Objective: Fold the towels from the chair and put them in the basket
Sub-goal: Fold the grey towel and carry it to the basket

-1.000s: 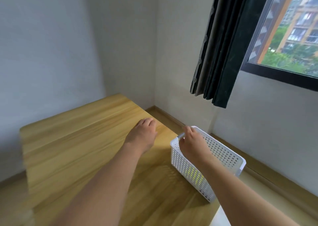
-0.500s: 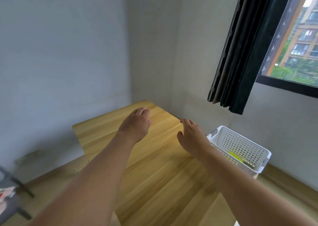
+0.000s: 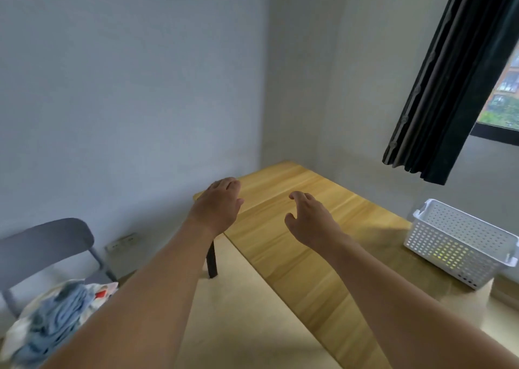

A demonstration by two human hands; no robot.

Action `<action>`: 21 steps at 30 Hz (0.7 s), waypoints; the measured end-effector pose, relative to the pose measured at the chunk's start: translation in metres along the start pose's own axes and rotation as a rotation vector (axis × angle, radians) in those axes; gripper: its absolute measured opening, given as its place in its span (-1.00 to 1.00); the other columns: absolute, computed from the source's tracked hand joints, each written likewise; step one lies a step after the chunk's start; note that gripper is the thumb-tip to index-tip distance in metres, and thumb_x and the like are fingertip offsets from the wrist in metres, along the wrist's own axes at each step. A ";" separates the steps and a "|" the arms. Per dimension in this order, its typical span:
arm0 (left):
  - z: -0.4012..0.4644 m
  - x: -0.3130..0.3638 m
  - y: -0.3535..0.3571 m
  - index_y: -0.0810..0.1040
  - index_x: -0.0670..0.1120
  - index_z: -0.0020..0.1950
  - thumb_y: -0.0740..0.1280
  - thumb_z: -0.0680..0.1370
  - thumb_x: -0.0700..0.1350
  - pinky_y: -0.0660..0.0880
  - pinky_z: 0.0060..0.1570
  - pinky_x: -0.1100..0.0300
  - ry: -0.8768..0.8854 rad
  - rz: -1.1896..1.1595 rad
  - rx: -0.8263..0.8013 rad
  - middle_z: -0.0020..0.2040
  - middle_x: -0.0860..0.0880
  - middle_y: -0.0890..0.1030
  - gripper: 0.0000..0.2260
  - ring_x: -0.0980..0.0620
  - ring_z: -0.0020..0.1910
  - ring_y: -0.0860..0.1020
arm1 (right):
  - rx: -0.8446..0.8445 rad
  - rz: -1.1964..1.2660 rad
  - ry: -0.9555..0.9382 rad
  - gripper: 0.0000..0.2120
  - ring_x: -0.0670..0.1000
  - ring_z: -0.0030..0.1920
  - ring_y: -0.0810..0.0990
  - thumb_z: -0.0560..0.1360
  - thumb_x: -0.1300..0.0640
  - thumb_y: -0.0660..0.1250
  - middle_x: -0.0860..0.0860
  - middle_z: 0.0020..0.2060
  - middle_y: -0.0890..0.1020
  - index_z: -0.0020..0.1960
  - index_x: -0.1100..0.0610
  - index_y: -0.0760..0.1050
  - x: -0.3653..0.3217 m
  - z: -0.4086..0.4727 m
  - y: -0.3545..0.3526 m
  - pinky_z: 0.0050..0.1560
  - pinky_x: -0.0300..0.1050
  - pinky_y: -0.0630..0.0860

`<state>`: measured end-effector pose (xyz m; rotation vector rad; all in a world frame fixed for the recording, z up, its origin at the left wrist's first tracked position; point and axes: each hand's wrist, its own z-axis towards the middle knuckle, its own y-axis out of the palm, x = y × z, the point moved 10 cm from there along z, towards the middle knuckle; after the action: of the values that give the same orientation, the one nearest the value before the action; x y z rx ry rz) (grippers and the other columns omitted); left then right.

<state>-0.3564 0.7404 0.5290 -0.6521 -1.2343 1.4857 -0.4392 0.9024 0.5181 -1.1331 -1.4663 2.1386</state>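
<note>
Both bare forearms are stretched forward over the wooden counter [image 3: 303,256]. The left hand [image 3: 219,208] is held palm down above the counter's far left corner, its fingers [image 3: 229,184] loosely curled and released, with nothing grasped. The right hand [image 3: 311,222] is held just to its right, apart from it, also palm down; its fingers [image 3: 302,197] are spread and slightly bent, released, and nothing is held. Whether either hand touches the counter cannot be told.

The towels [image 3: 53,321] are seen at the lower left as a crumpled heap on the seat of a grey chair [image 3: 47,242], well apart from both hands. Blue-grey cloth lies on top of paler cloth, with a small red patch at the heap's right edge. The heap is blurred and unfolded, so no clear long axis can be made out.

The white perforated basket [image 3: 460,245] is set at the right edge of the counter, near the wall under the window [image 3: 502,98]. Its long axis runs from upper left to lower right in the view, roughly along the counter's right edge, and it stands upright with its opening upward. Something yellowish is glimpsed through its side holes; what it is cannot be told.

A dark curtain [image 3: 449,87] hangs beside the window, above the basket. A wall socket [image 3: 122,242] is seen low on the wall behind the chair.
</note>
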 end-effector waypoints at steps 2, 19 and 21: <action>-0.012 -0.036 -0.018 0.30 -0.14 0.44 0.16 0.64 -0.04 0.29 0.39 0.02 -0.013 -0.002 -0.001 0.47 -0.06 0.33 -0.61 -0.04 0.45 0.27 | 0.012 -0.001 0.001 -0.54 0.13 0.32 0.41 0.55 0.13 0.18 0.09 0.34 0.41 0.44 0.15 0.26 -0.032 0.003 0.009 0.22 -0.04 0.37; -0.090 -0.383 -0.089 0.31 -0.15 0.45 0.15 0.65 -0.05 0.29 0.36 0.06 -0.139 0.024 -0.016 0.47 -0.06 0.33 -0.61 -0.05 0.44 0.29 | -0.016 0.067 -0.002 -0.54 0.12 0.33 0.41 0.52 0.16 0.21 0.10 0.34 0.43 0.42 0.18 0.30 -0.315 0.057 0.172 0.26 -0.05 0.36; -0.089 -0.418 -0.093 0.31 -0.15 0.45 0.15 0.65 -0.05 0.28 0.36 0.05 -0.133 0.021 -0.036 0.48 -0.06 0.33 -0.61 -0.05 0.44 0.28 | -0.026 0.052 0.034 -0.54 0.11 0.32 0.41 0.54 0.16 0.20 0.08 0.35 0.43 0.42 0.17 0.29 -0.335 0.060 0.187 0.24 -0.06 0.37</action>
<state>-0.1172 0.3750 0.5019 -0.5994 -1.3626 1.5477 -0.2376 0.5711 0.5063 -1.2238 -1.4695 2.1300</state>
